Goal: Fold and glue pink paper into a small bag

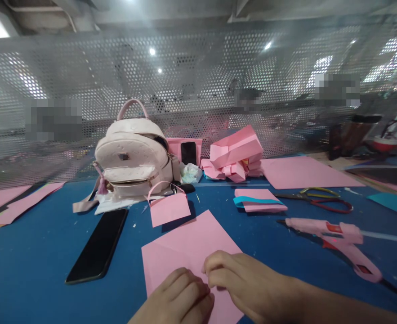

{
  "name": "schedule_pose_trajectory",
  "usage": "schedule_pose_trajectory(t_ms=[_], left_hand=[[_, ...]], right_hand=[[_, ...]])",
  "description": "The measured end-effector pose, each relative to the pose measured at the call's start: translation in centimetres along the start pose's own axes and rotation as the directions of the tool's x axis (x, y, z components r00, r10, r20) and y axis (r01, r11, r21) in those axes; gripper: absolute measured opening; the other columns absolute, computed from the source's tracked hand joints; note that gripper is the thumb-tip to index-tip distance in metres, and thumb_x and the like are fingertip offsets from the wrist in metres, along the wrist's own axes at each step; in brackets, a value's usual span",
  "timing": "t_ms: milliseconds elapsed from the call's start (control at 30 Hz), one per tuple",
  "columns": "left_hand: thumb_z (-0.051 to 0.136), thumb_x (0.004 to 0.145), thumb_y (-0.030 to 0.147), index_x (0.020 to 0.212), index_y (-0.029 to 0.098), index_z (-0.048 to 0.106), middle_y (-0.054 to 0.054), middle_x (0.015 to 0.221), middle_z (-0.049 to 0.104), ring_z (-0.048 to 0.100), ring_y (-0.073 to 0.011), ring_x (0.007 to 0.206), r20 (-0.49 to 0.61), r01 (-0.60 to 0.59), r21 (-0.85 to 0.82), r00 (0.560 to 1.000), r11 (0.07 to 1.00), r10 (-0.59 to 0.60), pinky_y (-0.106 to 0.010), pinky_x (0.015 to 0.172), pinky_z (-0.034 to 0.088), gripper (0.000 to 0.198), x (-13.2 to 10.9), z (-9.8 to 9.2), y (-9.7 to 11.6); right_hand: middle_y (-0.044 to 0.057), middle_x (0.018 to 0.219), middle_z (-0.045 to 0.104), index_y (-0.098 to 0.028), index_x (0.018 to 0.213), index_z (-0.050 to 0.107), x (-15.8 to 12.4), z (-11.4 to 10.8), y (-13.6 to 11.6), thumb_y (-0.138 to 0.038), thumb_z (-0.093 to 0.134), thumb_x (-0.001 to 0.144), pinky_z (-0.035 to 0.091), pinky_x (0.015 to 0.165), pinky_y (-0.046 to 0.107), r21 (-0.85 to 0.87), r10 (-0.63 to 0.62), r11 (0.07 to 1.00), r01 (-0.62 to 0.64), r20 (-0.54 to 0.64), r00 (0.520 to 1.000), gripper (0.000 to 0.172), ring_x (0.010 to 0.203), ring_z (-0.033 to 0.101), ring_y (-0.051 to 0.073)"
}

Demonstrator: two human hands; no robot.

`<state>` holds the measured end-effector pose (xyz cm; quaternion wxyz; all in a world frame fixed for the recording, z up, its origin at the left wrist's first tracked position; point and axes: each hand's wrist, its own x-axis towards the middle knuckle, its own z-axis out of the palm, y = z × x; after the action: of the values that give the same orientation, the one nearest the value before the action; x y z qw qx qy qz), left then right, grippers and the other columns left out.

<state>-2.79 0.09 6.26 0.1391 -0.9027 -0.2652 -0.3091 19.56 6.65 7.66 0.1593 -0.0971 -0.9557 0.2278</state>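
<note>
A pink sheet of paper [191,236] lies on the blue table in front of me, one corner pointing away and a faint crease near its left side. My left hand [181,294] rests on its lower part with the fingers curled and pressed together at the paper. Close beside it, my right hand [234,279] has its fingers bent into a pinch at the sheet. The fingertips of both hands nearly meet, and they hide the part of the paper between them. Just beyond the sheet sits a small pink paper bag [170,209] with a thin paper handle.
A black phone [99,245] lies left. Behind it stands a pale backpack [134,157]. To the right are a folded pink-and-blue paper piece [260,201], scissors [319,198] and a pink glue gun [336,236] with a cord. Crumpled pink paper [237,150] leans by the perforated screen [198,81].
</note>
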Motion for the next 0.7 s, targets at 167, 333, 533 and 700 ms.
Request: schedule_pose_trajectory(t_ms=[167,333,533,700], left_hand=[[0.045,0.1,0.01,0.1,0.011,0.068,-0.005,0.081,0.071,0.066,-0.0165,0.072,-0.017,-0.01,0.002,1.0,1.0,0.01,-0.033,0.075,0.061,0.023,0.16,-0.14,0.02],[0.044,0.1,0.01,0.099,0.011,0.068,-0.004,0.081,0.072,0.066,-0.0165,0.072,-0.007,-0.014,0.022,1.0,1.0,0.014,-0.032,0.076,0.06,0.025,0.21,-0.29,-0.14],[0.047,0.099,0.01,0.101,0.011,0.067,-0.005,0.082,0.07,0.066,-0.0165,0.072,-0.01,-0.011,0.003,1.0,1.0,0.011,-0.033,0.077,0.059,0.021,0.15,-0.15,-0.02],[0.049,0.098,0.01,0.099,0.011,0.068,-0.004,0.081,0.071,0.065,-0.0171,0.071,0.001,0.0,-0.005,1.0,1.0,0.0,-0.032,0.074,0.06,0.02,0.28,-0.21,0.04]], right_hand=[[0.01,0.114,0.058,-0.018,0.114,0.052,0.01,-0.05,-0.06,-0.003,0.042,0.079,0.049,0.082,0.032,-0.013,0.014,1.0,-0.014,0.013,1.0,0.04,0.101,0.056,0.022],[0.01,0.115,0.058,-0.018,0.114,0.051,0.12,-0.06,-0.06,-0.003,0.042,0.079,0.049,0.082,0.033,-0.01,0.017,1.0,-0.016,0.026,1.0,0.039,0.102,0.057,0.022],[0.01,0.115,0.058,-0.018,0.112,0.051,0.05,0.03,0.01,-0.003,0.042,0.077,0.049,0.082,0.032,-0.003,0.005,1.0,-0.005,0.007,1.0,0.039,0.1,0.057,0.022],[0.011,0.116,0.058,-0.017,0.113,0.051,0.17,-0.03,-0.04,-0.004,0.042,0.077,0.049,0.082,0.033,0.003,0.007,1.0,-0.007,0.016,1.0,0.039,0.102,0.056,0.022]])
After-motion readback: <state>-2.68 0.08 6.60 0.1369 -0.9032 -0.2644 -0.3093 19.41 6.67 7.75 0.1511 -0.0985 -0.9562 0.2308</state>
